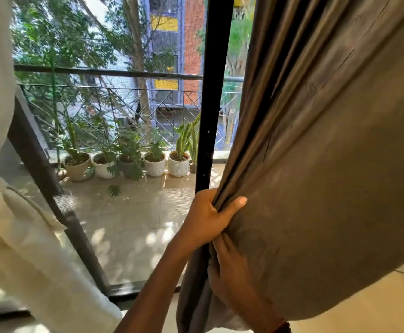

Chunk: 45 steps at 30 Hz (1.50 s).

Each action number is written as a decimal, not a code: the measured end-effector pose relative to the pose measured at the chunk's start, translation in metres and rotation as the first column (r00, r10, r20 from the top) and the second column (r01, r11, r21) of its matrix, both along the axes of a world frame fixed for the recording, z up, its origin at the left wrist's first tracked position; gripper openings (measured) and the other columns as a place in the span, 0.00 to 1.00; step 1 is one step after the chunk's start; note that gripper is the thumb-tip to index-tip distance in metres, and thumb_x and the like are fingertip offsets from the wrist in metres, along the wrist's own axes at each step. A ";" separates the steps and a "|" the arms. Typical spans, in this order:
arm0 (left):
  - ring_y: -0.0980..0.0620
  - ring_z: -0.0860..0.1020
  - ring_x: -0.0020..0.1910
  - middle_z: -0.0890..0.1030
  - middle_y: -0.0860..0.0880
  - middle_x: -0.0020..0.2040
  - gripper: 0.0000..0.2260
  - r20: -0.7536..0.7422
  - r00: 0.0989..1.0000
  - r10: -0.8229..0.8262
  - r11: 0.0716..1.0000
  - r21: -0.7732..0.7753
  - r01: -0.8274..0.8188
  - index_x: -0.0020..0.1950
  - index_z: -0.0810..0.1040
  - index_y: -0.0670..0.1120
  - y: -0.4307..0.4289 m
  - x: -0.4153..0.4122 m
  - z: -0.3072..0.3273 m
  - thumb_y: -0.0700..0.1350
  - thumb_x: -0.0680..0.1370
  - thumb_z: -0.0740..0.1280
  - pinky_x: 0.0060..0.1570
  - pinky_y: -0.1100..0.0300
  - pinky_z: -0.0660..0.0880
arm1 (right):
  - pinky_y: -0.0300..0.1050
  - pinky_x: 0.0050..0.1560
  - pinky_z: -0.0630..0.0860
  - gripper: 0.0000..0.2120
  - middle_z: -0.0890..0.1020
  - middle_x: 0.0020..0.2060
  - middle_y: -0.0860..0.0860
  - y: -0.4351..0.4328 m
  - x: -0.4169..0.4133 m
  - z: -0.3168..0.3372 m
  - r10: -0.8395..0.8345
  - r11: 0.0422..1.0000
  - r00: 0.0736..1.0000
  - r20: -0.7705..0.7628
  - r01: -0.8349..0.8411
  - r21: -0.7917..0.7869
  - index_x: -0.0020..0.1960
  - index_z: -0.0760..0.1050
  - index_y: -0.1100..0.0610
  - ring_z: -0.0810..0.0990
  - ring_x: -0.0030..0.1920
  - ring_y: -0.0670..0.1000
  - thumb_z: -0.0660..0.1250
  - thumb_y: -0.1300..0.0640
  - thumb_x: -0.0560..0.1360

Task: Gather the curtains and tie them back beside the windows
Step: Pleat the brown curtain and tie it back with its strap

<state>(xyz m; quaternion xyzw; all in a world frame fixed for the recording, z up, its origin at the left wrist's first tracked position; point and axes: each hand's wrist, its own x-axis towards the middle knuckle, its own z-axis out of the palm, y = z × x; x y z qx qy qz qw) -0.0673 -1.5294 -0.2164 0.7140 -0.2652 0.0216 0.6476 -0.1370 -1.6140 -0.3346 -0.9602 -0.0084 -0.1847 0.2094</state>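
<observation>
- Right hand (pixel 229 270): lies against the lower gathered folds. Fingertips are buried in cloth, so how far it is closed cannot be told.
- Left hand (pixel 208 217): clamped round the bunched edge of the brown curtain (pixel 328 152), thumb across the front.
- Curtain: hangs right of the black window frame (pixel 210 92). Likely soft, fairly heavy and prone to slip, so grasp the full bundle.
- Beyond the glass: potted plants (pixel 153 162).

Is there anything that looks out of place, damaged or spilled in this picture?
Nothing stands out. The brown curtain hangs bunched where the left hand grips its folds, with the right hand against it below. The white pots on the balcony stand upright in a row, with no soil spilled.
</observation>
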 end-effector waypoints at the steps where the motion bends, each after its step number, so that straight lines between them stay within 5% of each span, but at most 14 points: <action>1: 0.64 0.82 0.38 0.85 0.59 0.38 0.04 -0.018 0.999 0.033 0.999 0.001 -0.033 0.39 0.83 0.57 0.000 0.002 -0.003 0.50 0.74 0.74 0.37 0.72 0.76 | 0.40 0.71 0.57 0.34 0.64 0.75 0.53 -0.007 -0.004 0.006 0.077 0.997 0.997 0.023 -0.078 0.014 0.74 0.35 0.42 0.66 0.73 0.51 0.56 0.42 0.80; 3: 0.59 0.82 0.33 0.84 0.49 0.34 0.11 -0.004 0.994 0.113 0.993 0.017 -0.113 0.35 0.82 0.45 0.004 0.005 -0.007 0.48 0.74 0.73 0.33 0.69 0.76 | 0.34 0.68 0.64 0.33 0.72 0.68 0.42 -0.024 -0.011 0.019 0.160 0.986 0.973 0.165 -0.149 -0.076 0.78 0.50 0.41 0.72 0.64 0.40 0.60 0.41 0.77; 5: 0.56 0.79 0.31 0.83 0.43 0.32 0.14 0.041 0.984 0.172 0.985 0.013 -0.173 0.35 0.80 0.38 0.011 0.007 -0.011 0.46 0.75 0.72 0.33 0.65 0.74 | 0.39 0.68 0.67 0.32 0.69 0.68 0.40 -0.041 -0.017 0.028 0.160 0.984 0.945 0.284 -0.175 0.028 0.76 0.58 0.40 0.68 0.67 0.40 0.66 0.41 0.75; 9: 0.60 0.79 0.32 0.83 0.45 0.33 0.10 0.085 0.967 0.239 0.971 -0.033 -0.237 0.35 0.82 0.42 0.028 0.010 -0.017 0.44 0.75 0.72 0.34 0.68 0.74 | 0.38 0.73 0.58 0.35 0.66 0.74 0.52 -0.074 -0.020 0.043 -0.203 0.970 0.878 0.434 0.119 0.214 0.75 0.63 0.46 0.62 0.74 0.47 0.68 0.38 0.71; 14: 0.67 0.77 0.33 0.83 0.58 0.33 0.08 0.083 0.936 0.342 0.933 -0.151 -0.327 0.37 0.83 0.53 0.045 0.012 -0.019 0.41 0.73 0.73 0.36 0.72 0.73 | 0.53 0.76 0.56 0.51 0.54 0.78 0.46 -0.098 -0.024 0.053 -0.512 0.746 0.835 0.201 0.316 0.586 0.78 0.48 0.45 0.52 0.77 0.45 0.72 0.36 0.64; 22: 0.67 0.81 0.43 0.85 0.63 0.43 0.09 0.146 0.949 0.279 0.957 -0.122 -0.263 0.46 0.83 0.64 0.077 0.001 -0.010 0.48 0.73 0.71 0.42 0.75 0.74 | 0.56 0.75 0.57 0.64 0.53 0.79 0.47 -0.069 0.000 0.059 -0.405 0.485 0.914 -0.030 0.243 0.840 0.78 0.39 0.44 0.55 0.77 0.49 0.78 0.38 0.55; 24: 0.66 0.82 0.43 0.85 0.62 0.42 0.07 0.123 0.962 0.244 0.968 -0.085 -0.235 0.45 0.83 0.63 0.082 -0.002 -0.008 0.50 0.73 0.70 0.41 0.75 0.74 | 0.44 0.74 0.56 0.62 0.52 0.79 0.49 -0.064 0.013 0.062 -0.338 0.486 0.941 -0.001 0.175 0.856 0.79 0.39 0.47 0.54 0.76 0.47 0.76 0.39 0.59; 27: 0.63 0.83 0.38 0.85 0.57 0.38 0.05 0.051 0.981 0.186 0.980 -0.078 -0.182 0.40 0.84 0.59 0.090 -0.005 -0.007 0.50 0.72 0.70 0.36 0.74 0.74 | 0.17 0.57 0.59 0.46 0.53 0.78 0.54 -0.070 0.036 0.068 -0.197 0.511 0.975 0.107 0.009 0.860 0.79 0.41 0.55 0.57 0.72 0.39 0.70 0.55 0.74; 29: 0.59 0.83 0.38 0.86 0.52 0.39 0.04 0.019 0.988 0.154 0.985 -0.080 -0.152 0.40 0.85 0.54 0.095 -0.006 -0.007 0.51 0.72 0.70 0.36 0.72 0.75 | 0.16 0.52 0.63 0.40 0.58 0.76 0.55 -0.071 0.045 0.074 -0.032 0.493 0.983 0.180 -0.141 0.858 0.79 0.44 0.59 0.64 0.69 0.35 0.67 0.55 0.78; 32: 0.56 0.84 0.39 0.86 0.49 0.39 0.07 0.000 0.987 0.161 0.983 -0.090 -0.160 0.42 0.85 0.51 0.098 -0.006 -0.007 0.51 0.72 0.70 0.38 0.69 0.76 | 0.25 0.58 0.69 0.57 0.70 0.69 0.53 -0.058 0.053 0.089 0.064 0.476 0.978 0.198 -0.205 0.855 0.75 0.55 0.63 0.72 0.64 0.36 0.72 0.29 0.61; 35: 0.57 0.84 0.43 0.86 0.53 0.42 0.06 0.031 0.975 0.222 0.972 -0.091 -0.218 0.46 0.85 0.54 0.095 -0.004 -0.008 0.51 0.72 0.70 0.42 0.69 0.77 | 0.27 0.48 0.75 0.43 0.84 0.52 0.40 -0.049 0.048 0.091 0.177 0.424 0.974 0.142 -0.205 0.882 0.61 0.69 0.55 0.81 0.53 0.36 0.79 0.35 0.55; 37: 0.60 0.83 0.46 0.85 0.56 0.44 0.06 0.093 0.958 0.270 0.960 -0.106 -0.260 0.49 0.84 0.56 0.092 -0.003 -0.009 0.49 0.73 0.70 0.45 0.71 0.76 | 0.25 0.43 0.76 0.37 0.84 0.45 0.34 -0.043 0.043 0.084 0.070 0.425 0.989 0.128 -0.146 0.893 0.55 0.72 0.51 0.83 0.49 0.37 0.84 0.43 0.51; 41: 0.56 0.81 0.44 0.81 0.55 0.43 0.03 0.262 0.890 0.373 0.928 -0.089 -0.363 0.45 0.84 0.51 0.083 0.000 -0.018 0.45 0.76 0.71 0.43 0.64 0.77 | 0.29 0.53 0.70 0.25 0.78 0.42 0.32 -0.030 0.028 0.074 -0.338 0.586 0.933 0.127 0.103 0.804 0.45 0.74 0.44 0.78 0.46 0.37 0.82 0.46 0.53; 45: 0.58 0.78 0.42 0.76 0.58 0.43 0.05 0.330 0.837 0.437 0.895 -0.068 -0.441 0.41 0.78 0.48 0.066 -0.009 -0.032 0.44 0.77 0.68 0.41 0.65 0.72 | 0.22 0.49 0.66 0.22 0.82 0.45 0.50 -0.012 0.007 0.056 -0.521 0.685 0.804 0.287 0.193 0.703 0.52 0.80 0.55 0.80 0.50 0.48 0.76 0.41 0.66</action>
